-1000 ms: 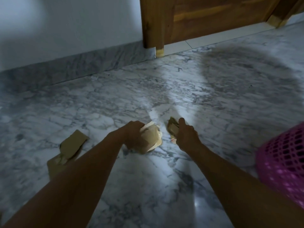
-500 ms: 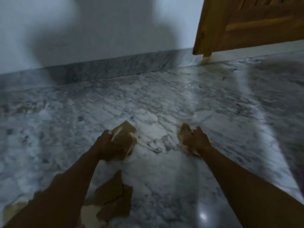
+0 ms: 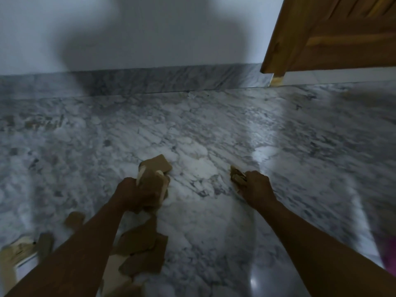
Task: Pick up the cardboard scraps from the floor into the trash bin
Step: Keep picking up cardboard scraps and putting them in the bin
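Scraps (image 3: 154,174) fill left hand (image 3: 135,195); right hand (image 3: 258,189) grips another.

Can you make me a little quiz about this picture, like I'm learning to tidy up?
1. True or false: the left hand is empty.
2. What does the right hand hold? A) a small cardboard scrap B) a spoon C) nothing
3. Fill in: more loose cardboard scraps lie nearer the camera on the marble ____.
Key: 1 false, it grips a bundle of cardboard scraps. 2 A. 3 floor.
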Available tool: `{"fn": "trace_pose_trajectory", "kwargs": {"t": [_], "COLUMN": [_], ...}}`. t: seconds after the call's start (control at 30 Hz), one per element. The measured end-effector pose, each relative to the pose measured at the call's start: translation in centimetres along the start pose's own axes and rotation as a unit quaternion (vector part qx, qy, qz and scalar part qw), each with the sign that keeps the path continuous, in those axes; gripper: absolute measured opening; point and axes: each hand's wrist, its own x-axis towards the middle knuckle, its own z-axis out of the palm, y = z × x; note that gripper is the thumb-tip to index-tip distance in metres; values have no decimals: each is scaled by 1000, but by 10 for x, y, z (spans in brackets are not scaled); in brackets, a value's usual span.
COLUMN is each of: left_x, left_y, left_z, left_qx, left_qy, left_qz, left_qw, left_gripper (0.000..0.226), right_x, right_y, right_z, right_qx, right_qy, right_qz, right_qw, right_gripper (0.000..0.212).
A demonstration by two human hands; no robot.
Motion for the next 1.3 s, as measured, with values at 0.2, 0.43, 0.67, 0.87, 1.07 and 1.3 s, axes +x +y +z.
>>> {"fn": "trace_pose_trajectory", "kwargs": {"t": [0.2, 0.43, 0.67, 0.87, 1.07, 1.3], "left_x": [-9, -2, -1, 3, 40, 63], "left_y": [13, 42, 94, 120, 126, 106], "left_z": [-6, -22, -28, -18, 26, 54], "left_qx": [-45, -22, 99, 0, 78, 10], "left_qy": [-104, -117, -316, -206, 13, 89], "left_qz": [47, 83, -21, 93, 69, 15], "left_qw": [993, 989, 943, 974, 994, 996], "left_gripper": [43, 47, 61, 41, 46, 58], "right_x": [16, 31, 45, 50, 51, 65], "right_y": [2, 3, 11, 9, 1, 6], "right_z": [-13, -19, -22, -16, -9, -14], "right_qx": [20, 24, 47, 116, 127, 124], "right_qy": [-68, -158, -171, -147, -104, -132], "right_qz": [71, 115, 121, 172, 215, 225], "right_qw": [995, 980, 977, 967, 963, 957], "right_gripper": [39, 55, 69, 67, 49, 60]}}
